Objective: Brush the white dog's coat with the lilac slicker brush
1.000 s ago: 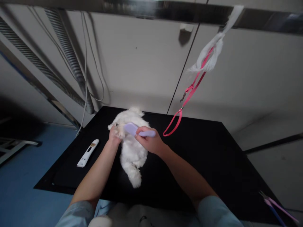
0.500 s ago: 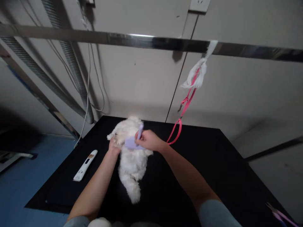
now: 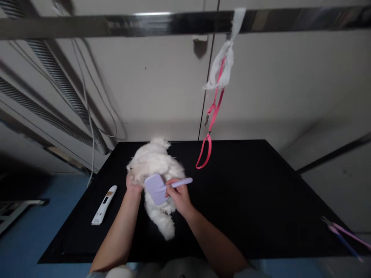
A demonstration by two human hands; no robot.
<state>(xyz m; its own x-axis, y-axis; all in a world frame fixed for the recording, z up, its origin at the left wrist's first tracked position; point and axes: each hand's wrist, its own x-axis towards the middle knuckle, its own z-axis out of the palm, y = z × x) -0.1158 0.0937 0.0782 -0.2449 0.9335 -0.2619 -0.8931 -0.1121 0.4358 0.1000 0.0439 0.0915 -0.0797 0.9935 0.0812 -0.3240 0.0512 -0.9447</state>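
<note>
1. We have a white dog on the black worktop, left of its middle, stretched from near the far edge toward us.
2. Its coat is fluffy all over, tufted at the far end and ruffled along the body, with a faint cream tint near the left side. At the near end a shaggy part sticks out, limb or tail; we cannot tell which.
3. Our left hand is cupped against the dog's left side, with fur over its fingertips, so we cannot see how tightly it holds.
4. Our right hand is closed on the handle of a lilac slicker brush.
5. The brush has a flat, squarish head with smooth, pale plastic on its back, which faces us. It lies over the dog's coat; the bristle side is hidden. Its rounded handle points right, past our fingers.
6. Left of the dog lies a white hair clipper with a dark oval window and a brownish patch.
7. A pink leash hangs from a knotted white cloth tied to the metal bar.
</note>
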